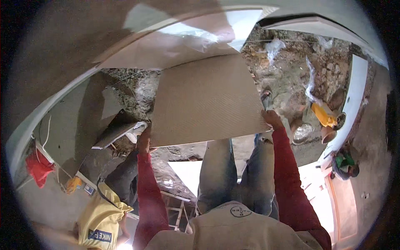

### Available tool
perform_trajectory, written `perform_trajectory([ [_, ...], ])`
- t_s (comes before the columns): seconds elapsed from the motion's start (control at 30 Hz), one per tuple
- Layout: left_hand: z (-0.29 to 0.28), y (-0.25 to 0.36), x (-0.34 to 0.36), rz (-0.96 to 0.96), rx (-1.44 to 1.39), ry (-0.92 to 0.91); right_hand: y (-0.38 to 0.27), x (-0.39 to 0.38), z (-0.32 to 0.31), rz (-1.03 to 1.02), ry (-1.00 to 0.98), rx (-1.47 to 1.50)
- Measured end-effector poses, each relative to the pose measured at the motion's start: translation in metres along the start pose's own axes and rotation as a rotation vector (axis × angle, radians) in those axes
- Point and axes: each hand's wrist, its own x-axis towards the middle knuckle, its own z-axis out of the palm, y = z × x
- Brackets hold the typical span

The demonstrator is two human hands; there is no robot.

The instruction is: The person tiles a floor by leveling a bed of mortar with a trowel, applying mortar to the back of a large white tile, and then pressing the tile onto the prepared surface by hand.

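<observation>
A large brown panel (208,100) with a finely ridged face spans the space in front of me, above my knees. My left hand (144,141) grips its near left corner, and my right hand (273,119) is closed around its right edge near the other corner. The panel's pale near edge faces me. Fingers under the panel are hidden. Beyond its far edge is a glossy, reflective sheet (196,37). Just left of my left hand, a dark, pale-edged piece (116,130) lies tilted over the rough ground.
A person in a yellow shirt (100,216) is at the lower left; another in green (345,162) is at the right. Rubble (329,75), clear plastic wrap (310,79), buckets (303,133) and a yellow bag or cloth (324,114) lie right, beside a long white board (352,91).
</observation>
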Motion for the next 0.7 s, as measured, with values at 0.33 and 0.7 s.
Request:
perform_trajectory([
  [0.33,-0.024,-0.028,0.079,0.011,0.689,0.239,-0.024,-0.003,0.003,0.656,0.206,1.513],
  [0.7,-0.013,-0.036,0.185,-0.147,0.943,0.142,0.024,0.06,0.045,0.757,0.26,0.934],
])
